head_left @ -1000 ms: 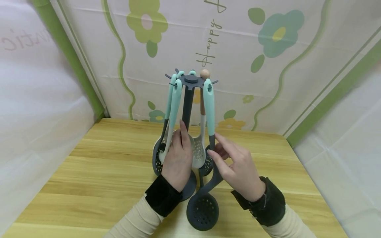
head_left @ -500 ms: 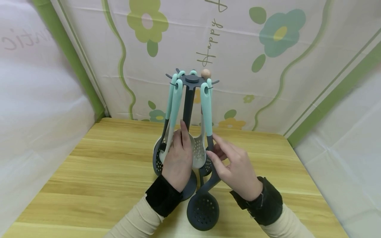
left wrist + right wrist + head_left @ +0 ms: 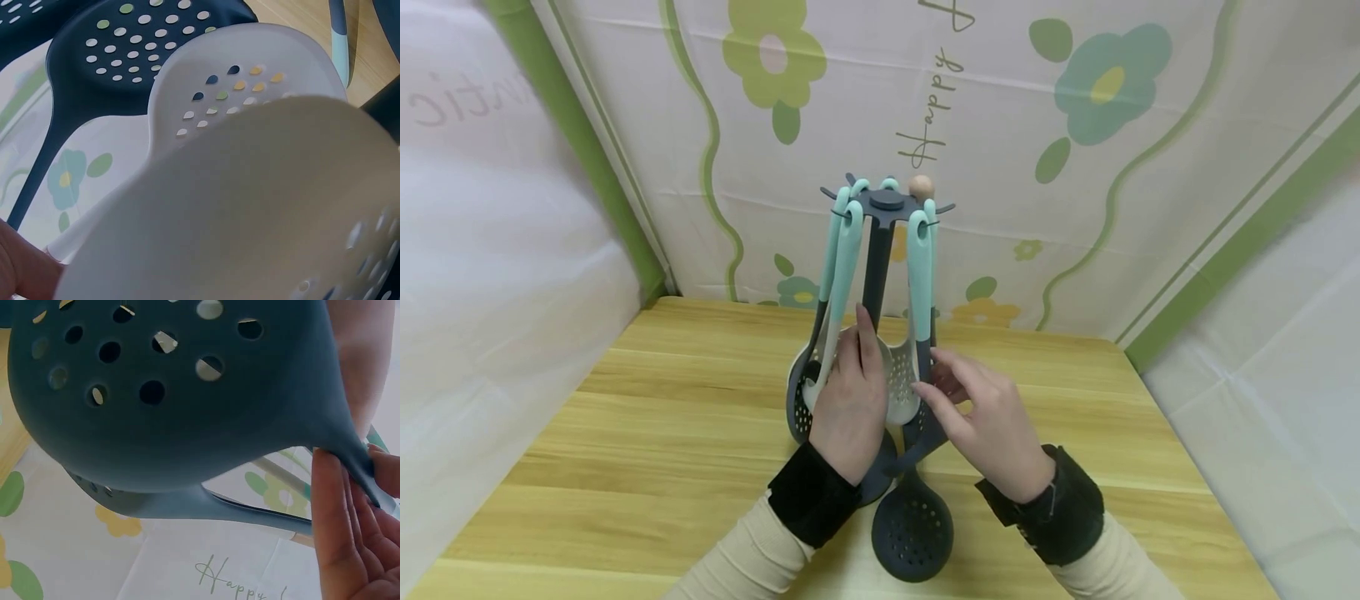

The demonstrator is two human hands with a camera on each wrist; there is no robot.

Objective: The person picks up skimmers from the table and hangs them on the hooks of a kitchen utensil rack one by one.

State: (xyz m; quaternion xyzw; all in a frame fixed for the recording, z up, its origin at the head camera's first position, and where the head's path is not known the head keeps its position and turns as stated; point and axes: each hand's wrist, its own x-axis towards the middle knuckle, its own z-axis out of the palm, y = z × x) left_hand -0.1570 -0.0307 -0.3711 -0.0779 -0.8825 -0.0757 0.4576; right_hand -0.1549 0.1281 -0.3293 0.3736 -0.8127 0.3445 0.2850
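A dark utensil stand [image 3: 886, 200] carries several mint-handled kitchen tools around its post. My left hand [image 3: 848, 412] reaches in among them, its thumb along the post, most of its fingers hidden. In the left wrist view one of its fingers [image 3: 25, 269] touches a white neck, near a white perforated spoon [image 3: 244, 69]. With thumb and fingers, my right hand [image 3: 988, 417] pinches the dark neck of a perforated skimmer [image 3: 912, 533]. Its mint handle [image 3: 917, 275] stands at a front hook of the stand; in the right wrist view its bowl [image 3: 175, 381] looms close.
A wood-grain table [image 3: 647, 433] lies beneath, with printed white cloth [image 3: 970, 108] upright behind and at both sides. Other dark and white perforated tools hang close around the stand. A wooden ball-ended handle [image 3: 921, 187] stands at its back right.
My right hand has shifted slightly left with the skimmer's neck. The skimmer's handle top has moved left and down, uncovering another mint handle behind it. My left hand stays in place.
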